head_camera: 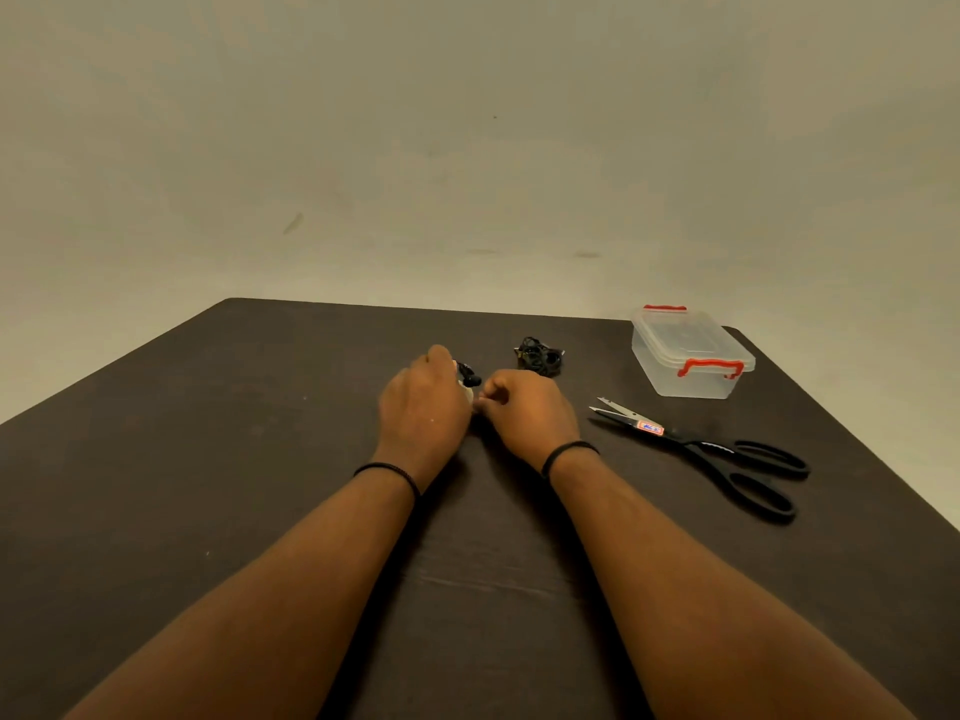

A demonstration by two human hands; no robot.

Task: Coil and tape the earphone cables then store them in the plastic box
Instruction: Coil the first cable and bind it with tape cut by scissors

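My left hand (423, 402) is closed around a black earphone cable (469, 377) and a pale roll of tape (468, 394), both mostly hidden behind the fingers. My right hand (530, 410) sits right beside it, fingers pinched together at the tape's edge; what it pinches is too small to see clearly. A second black earphone bundle (539, 357) lies on the dark table just beyond my right hand. The clear plastic box (691, 356) with red clips stands at the far right, its lid on.
Black-handled scissors (717, 452) lie to the right of my right hand, blades slightly apart and pointing left. The dark table (260, 459) ends at a plain wall behind and drops off at the right edge near the box.
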